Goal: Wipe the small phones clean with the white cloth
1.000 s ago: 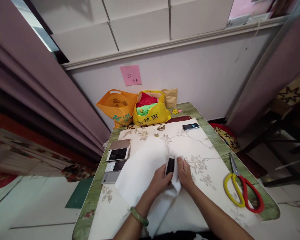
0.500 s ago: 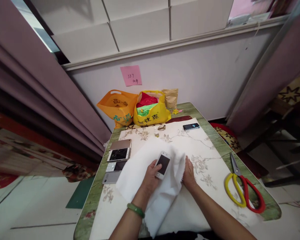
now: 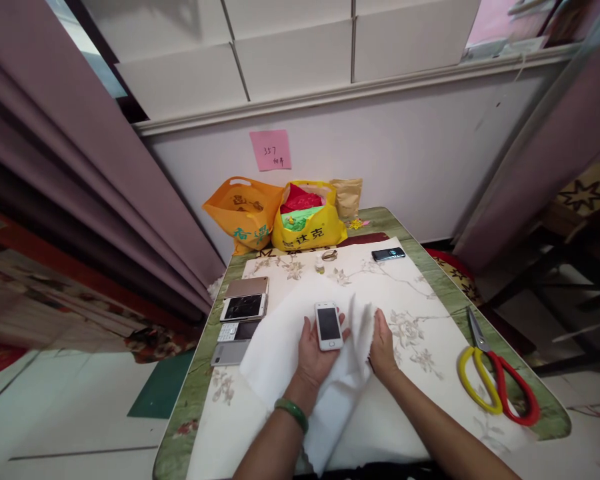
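A white phone (image 3: 329, 325) with a dark screen lies face up on the palm of my left hand (image 3: 314, 357), its fingers behind and around the phone. A green bangle (image 3: 292, 415) circles my left wrist. My right hand (image 3: 383, 343) grips the raised right edge of a white cloth (image 3: 280, 333), thumb side up; its fingertips are partly hidden by the folds. The cloth spreads under and to the left of the phone, bunched up between my two hands.
Several phones (image 3: 244, 307) lie in a column on the left. Large scissors (image 3: 497, 380) with yellow and red handles rest at right. A dark phone (image 3: 389, 255) sits at the back right. Orange bag (image 3: 245, 207), yellow bag (image 3: 307, 233) and small bottle (image 3: 319, 266) stand at the back.
My left thumb has come off the phone's screen, and the hand has turned palm up beneath it. The phone is now more upright in view. My right hand still holds the cloth.
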Demonstrator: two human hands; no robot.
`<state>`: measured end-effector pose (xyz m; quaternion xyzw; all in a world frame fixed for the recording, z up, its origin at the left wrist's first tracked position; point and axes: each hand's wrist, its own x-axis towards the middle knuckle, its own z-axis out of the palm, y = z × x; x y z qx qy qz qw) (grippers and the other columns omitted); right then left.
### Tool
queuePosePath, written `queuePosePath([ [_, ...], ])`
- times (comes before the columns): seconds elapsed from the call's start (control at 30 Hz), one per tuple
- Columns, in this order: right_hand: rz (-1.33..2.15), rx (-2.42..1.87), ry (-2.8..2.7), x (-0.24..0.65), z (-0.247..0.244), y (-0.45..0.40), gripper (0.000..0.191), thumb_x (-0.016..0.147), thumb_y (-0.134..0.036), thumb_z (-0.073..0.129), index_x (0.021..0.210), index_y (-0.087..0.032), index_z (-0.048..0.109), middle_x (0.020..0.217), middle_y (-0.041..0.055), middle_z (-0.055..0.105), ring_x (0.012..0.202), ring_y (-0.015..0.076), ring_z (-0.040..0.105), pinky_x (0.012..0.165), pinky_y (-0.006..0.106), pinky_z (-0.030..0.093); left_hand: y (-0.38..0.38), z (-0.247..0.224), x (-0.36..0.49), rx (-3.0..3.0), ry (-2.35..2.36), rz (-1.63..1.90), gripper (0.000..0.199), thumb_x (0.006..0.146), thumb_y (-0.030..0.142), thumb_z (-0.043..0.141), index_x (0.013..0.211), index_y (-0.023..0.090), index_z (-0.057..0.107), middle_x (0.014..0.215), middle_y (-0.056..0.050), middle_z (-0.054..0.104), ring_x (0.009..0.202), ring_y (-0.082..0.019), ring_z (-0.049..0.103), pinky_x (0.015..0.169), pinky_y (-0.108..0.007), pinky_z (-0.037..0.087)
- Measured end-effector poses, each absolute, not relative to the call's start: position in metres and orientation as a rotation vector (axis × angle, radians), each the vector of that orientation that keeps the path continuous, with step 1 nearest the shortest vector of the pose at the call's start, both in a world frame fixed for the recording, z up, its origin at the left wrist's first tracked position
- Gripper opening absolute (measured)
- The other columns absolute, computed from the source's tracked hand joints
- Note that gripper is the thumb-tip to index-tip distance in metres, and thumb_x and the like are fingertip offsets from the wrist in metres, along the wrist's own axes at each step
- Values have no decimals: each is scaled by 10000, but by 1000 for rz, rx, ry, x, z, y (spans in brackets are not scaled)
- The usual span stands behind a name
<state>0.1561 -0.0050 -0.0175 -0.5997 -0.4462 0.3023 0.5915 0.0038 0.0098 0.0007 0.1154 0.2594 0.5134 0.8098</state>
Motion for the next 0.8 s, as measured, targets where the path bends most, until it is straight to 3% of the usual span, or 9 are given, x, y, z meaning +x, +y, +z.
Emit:
queuePosePath([
  [0.13, 641, -1291, -1421, 143, 1, -12, 386, 950, -385, 389, 1247, -201, 553, 1216, 104, 610, 1063, 238, 598, 893, 369, 489, 9, -1, 5, 205, 634, 1109, 519, 842, 578, 503, 1153, 183, 634, 1205, -121, 652, 1200, -295, 545, 995, -478, 428],
  [0.3, 253, -1208, -1868, 129, 7, -17, 439, 941, -224, 422, 1378, -219, 464, 1361, 96, 525, 1270, 240, 462, 1058, 463, 386, 6, 3, 4, 25, 651, 1095, 473, 836, 562, 535, 1062, 164, 657, 1055, -86, 703, 1024, -238, 642, 937, -385, 482],
  [0.47, 325, -1079, -2409, 116, 2, -12, 621, 940, -263, 434, 1509, -193, 197, 1535, 80, 284, 1414, 237, 247, 1155, 495, 224, 6, 2, 4, -152, 558, 1106, 379, 836, 516, 569, 795, 153, 668, 841, -77, 703, 871, -200, 676, 909, -331, 496],
  [0.6, 397, -1105, -2555, 110, 10, -2, 742, 938, -419, 449, 1522, -191, 51, 1574, 73, 119, 1445, 232, 133, 1182, 465, 138, 8, -4, 6, -174, 508, 1193, 322, 856, 484, 557, 877, 193, 692, 961, -56, 704, 968, -201, 660, 934, -335, 485],
  [0.8, 365, -1183, -2558, 98, 17, 15, 709, 949, -483, 401, 1521, -182, 109, 1573, 77, 113, 1449, 228, 106, 1184, 456, 99, 8, -6, 6, -90, 468, 1244, 343, 907, 473, 473, 1041, 251, 697, 1200, -47, 651, 1197, -198, 550, 994, -298, 430],
])
